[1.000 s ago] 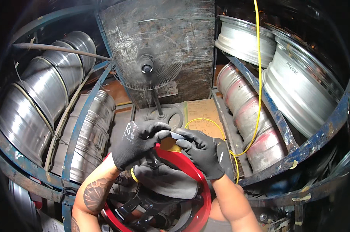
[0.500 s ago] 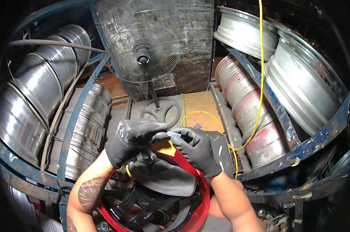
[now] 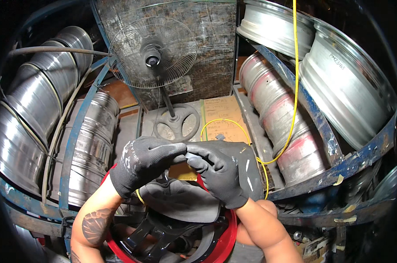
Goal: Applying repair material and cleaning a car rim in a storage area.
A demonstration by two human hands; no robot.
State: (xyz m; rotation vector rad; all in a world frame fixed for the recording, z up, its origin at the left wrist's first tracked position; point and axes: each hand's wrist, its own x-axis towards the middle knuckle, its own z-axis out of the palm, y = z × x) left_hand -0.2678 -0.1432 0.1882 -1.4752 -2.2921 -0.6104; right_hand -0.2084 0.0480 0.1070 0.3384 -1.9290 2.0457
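From here I see a snug dark-grey fabric left glove (image 3: 139,162) with white printing on it, a matching right glove (image 3: 222,177), and a bare left forearm (image 3: 101,202) bearing a dark, rounded tattoo (image 3: 96,225).

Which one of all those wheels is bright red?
The red-rimmed wheel, black inside, just below the left hand and right hand. The racked wheels either side look silvery; the lower right stack has only reddish patches.
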